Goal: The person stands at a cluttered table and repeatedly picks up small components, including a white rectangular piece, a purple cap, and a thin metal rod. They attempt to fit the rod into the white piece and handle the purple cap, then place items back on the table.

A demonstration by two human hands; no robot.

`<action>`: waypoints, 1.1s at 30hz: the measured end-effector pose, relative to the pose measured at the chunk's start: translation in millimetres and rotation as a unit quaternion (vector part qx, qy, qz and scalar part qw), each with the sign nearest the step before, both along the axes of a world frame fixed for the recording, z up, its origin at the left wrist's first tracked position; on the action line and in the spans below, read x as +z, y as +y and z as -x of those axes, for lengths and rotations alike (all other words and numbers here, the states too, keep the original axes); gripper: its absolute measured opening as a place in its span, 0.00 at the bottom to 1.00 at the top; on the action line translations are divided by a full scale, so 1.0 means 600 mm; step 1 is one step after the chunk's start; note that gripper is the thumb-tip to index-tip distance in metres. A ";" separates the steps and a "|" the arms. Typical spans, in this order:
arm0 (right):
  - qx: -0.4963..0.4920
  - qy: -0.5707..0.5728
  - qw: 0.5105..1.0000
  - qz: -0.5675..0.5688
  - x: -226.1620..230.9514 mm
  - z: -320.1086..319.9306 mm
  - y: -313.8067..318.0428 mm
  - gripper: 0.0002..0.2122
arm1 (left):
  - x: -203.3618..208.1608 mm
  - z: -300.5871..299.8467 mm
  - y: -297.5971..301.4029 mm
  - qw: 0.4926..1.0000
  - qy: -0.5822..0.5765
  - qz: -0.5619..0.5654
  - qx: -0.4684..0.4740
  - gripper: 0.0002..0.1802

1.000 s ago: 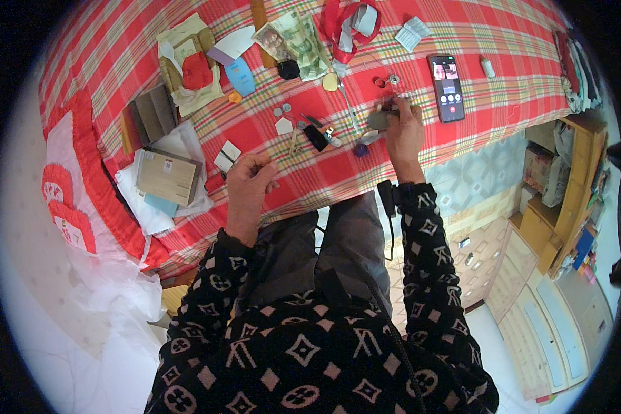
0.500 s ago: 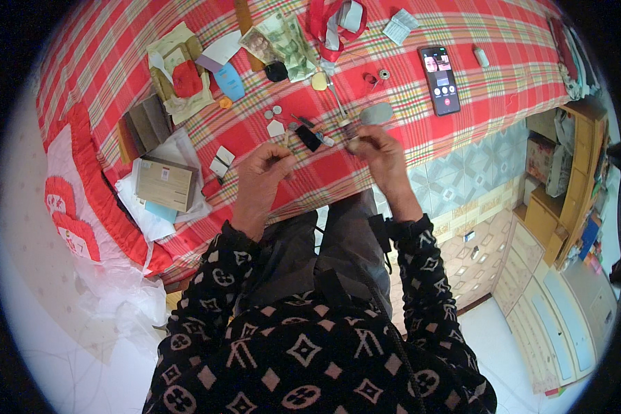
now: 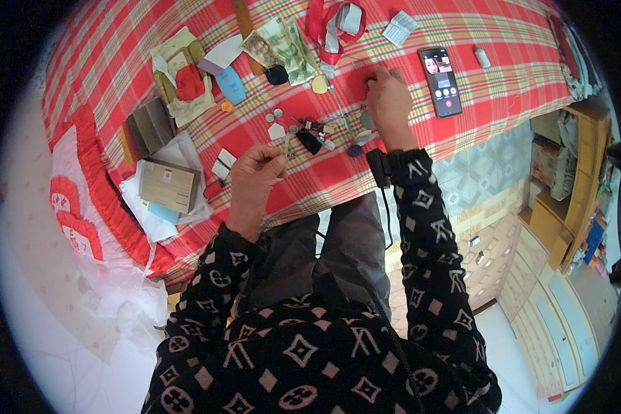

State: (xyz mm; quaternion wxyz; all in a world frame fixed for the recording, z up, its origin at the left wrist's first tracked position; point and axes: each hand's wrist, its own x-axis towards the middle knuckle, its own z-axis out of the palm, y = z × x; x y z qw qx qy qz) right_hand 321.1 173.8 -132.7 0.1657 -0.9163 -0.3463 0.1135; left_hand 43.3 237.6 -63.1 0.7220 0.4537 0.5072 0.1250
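Observation:
My left hand is closed in a pinch above the near part of the checked cloth; what its fingertips hold is too small to make out. Beside them is a thin pale strip. My right hand is over the cloth farther right, its fingers bent down and together, hiding whatever they touch. Under its wrist side a grey oval piece partly shows. Between my hands are a small black piece, a dark purple roundish thing and a long thin metal tool.
A phone on a video call lies at right. Banknotes, a red ribbon roll, an open box and a blue card lie farther back. At left sits a tan box. Wooden shelves stand far right.
My right hand has moved away from me, from beside the dark roundish thing to the spot where a red ring and a small metal bobbin lay. My left hand has barely moved.

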 end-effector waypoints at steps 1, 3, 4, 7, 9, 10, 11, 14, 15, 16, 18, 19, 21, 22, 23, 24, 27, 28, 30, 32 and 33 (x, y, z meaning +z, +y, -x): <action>0.019 -0.013 0.999 0.024 -0.005 0.000 0.005 0.06 | -0.001 0.002 -0.001 1.000 -0.010 -0.003 -0.010 0.03; 0.043 -0.032 0.995 0.087 -0.009 0.005 0.007 0.07 | -0.001 0.004 -0.003 1.000 -0.014 -0.005 -0.018 0.03; 0.031 -0.040 0.997 0.057 -0.009 0.008 0.000 0.07 | -0.001 0.005 -0.005 1.000 -0.007 -0.004 -0.014 0.03; 0.000 -0.026 0.999 -0.030 0.002 0.009 -0.048 0.09 | 0.001 0.005 -0.008 1.000 0.002 0.006 0.011 0.03; -0.023 0.038 0.996 -0.076 0.014 0.002 -0.090 0.11 | 0.004 0.002 -0.008 1.000 0.003 0.012 0.025 0.04; -0.041 0.082 0.990 -0.106 0.018 0.003 -0.109 0.11 | 0.005 0.000 -0.007 1.000 0.001 0.012 0.027 0.04; -0.061 0.122 0.982 -0.128 0.023 0.005 -0.126 0.11 | 0.007 -0.003 -0.006 0.999 0.000 0.014 0.031 0.04; -0.173 0.310 0.904 -0.237 0.036 0.018 -0.159 0.11 | 0.017 -0.013 0.000 0.999 0.020 0.021 0.017 0.05; -0.217 0.385 0.853 -0.279 0.041 0.024 -0.163 0.11 | 0.022 -0.017 0.002 1.000 0.005 0.007 0.010 0.05; -0.244 0.411 0.827 -0.296 0.048 0.028 -0.166 0.11 | 0.027 -0.021 0.003 1.000 0.015 0.006 0.003 0.05; -0.233 0.466 0.789 -0.326 0.064 0.040 -0.163 0.11 | 0.036 -0.031 0.002 1.000 0.012 0.011 -0.005 0.06; -0.234 0.495 0.767 -0.335 0.074 0.048 -0.159 0.12 | 0.040 -0.036 0.002 1.000 0.001 0.017 -0.005 0.06; -0.203 0.543 0.748 -0.323 0.097 0.065 -0.147 0.12 | 0.046 -0.045 0.002 0.999 -0.031 0.041 0.007 0.07; -0.179 0.567 0.736 -0.324 0.108 0.071 -0.140 0.13 | 0.047 -0.050 0.003 0.996 -0.057 0.060 0.020 0.07; -0.172 0.566 0.743 -0.313 0.119 0.078 -0.132 0.13 | 0.047 -0.054 0.004 0.993 -0.086 0.078 0.031 0.07; -0.158 0.568 0.746 -0.308 0.131 0.085 -0.126 0.13 | 0.049 -0.056 0.004 0.992 -0.096 0.071 0.026 0.07; -0.090 0.569 0.758 -0.307 0.164 0.100 -0.113 0.13 | 0.054 -0.061 0.003 0.984 -0.136 0.104 0.045 0.07; -0.080 0.586 0.741 -0.317 0.174 0.106 -0.110 0.13 | 0.057 -0.061 0.002 0.982 -0.150 0.107 0.051 0.07; -0.054 0.611 0.720 -0.325 0.191 0.115 -0.104 0.14 | 0.065 -0.061 -0.001 0.975 -0.178 0.123 0.060 0.08; -0.029 0.603 0.728 -0.326 0.209 0.122 -0.101 0.14 | 0.075 -0.062 -0.005 0.971 -0.200 0.119 0.058 0.08; -0.016 0.603 0.727 -0.329 0.218 0.127 -0.101 0.15 | 0.081 -0.062 -0.007 0.968 -0.215 0.118 0.059 0.08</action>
